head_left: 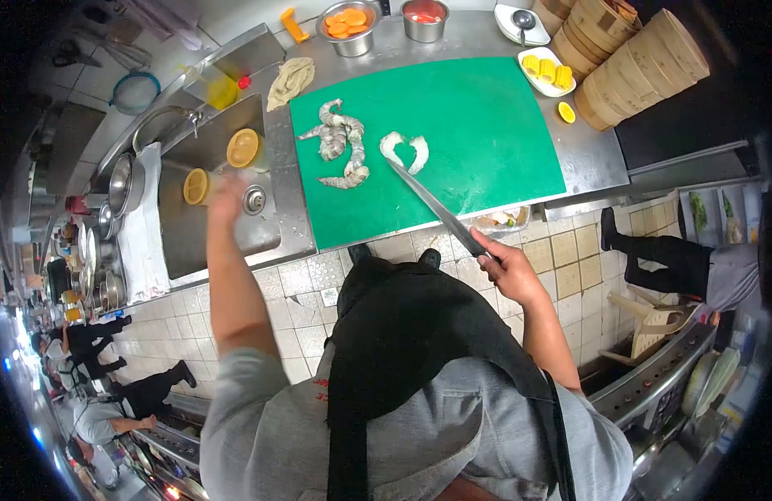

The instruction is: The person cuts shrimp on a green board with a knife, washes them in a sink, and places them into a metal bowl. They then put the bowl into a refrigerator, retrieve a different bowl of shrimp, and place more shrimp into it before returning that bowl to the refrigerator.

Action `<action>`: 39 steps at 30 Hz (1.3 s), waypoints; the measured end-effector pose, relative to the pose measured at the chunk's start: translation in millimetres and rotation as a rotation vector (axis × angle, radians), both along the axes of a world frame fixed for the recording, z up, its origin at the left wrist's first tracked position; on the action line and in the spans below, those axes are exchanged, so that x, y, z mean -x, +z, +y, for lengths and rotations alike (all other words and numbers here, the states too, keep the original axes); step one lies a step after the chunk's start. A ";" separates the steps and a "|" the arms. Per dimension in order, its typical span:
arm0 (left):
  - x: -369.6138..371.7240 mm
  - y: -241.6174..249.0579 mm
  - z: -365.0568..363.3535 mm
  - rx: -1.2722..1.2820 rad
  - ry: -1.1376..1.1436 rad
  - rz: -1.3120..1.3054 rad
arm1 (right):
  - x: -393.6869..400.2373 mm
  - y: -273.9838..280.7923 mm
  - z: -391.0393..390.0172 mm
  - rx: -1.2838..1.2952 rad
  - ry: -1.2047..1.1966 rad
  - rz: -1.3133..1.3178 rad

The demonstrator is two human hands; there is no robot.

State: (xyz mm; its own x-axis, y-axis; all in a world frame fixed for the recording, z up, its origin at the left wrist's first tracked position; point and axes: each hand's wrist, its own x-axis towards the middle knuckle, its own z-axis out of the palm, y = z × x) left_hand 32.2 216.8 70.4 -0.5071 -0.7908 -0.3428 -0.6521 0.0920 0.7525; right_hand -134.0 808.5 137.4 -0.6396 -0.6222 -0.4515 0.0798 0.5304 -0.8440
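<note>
My right hand (509, 272) is wrapped round the handle of a long kitchen knife (437, 208). The knife's tip lies by a peeled, opened shrimp (392, 149), curved like a heart on the green cutting board (478, 108). Several grey unpeeled shrimp (352, 154) are clustered on the board's left side. Over the sink (269, 240), my left hand (226, 199) is smeared by motion, so its fingers do not show clearly. Close to it in the sink are two yellow bowl-like containers (244, 148).
Behind the board stand metal bowls of orange slices (347, 30) and red pieces (424, 18). A cloth (291, 82) lies by the sink. At right are a plate of corn (547, 73), a lemon half (566, 112) and bamboo steamers (640, 71). Other people (678, 265) stand farther off.
</note>
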 end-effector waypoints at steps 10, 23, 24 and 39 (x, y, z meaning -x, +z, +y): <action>21.1 8.2 127.6 0.775 -0.365 -0.003 | 22.5 -28.1 -25.6 0.046 0.064 0.440; 117.4 3.2 253.9 0.564 -0.584 0.235 | 32.3 -10.7 0.3 -0.036 -0.256 0.133; 131.1 0.8 263.1 0.535 -0.510 0.334 | 26.6 -13.0 1.6 0.058 -0.305 0.060; 155.8 1.8 298.4 0.874 -0.821 0.135 | -6.7 -61.3 -3.6 0.302 -0.273 -0.331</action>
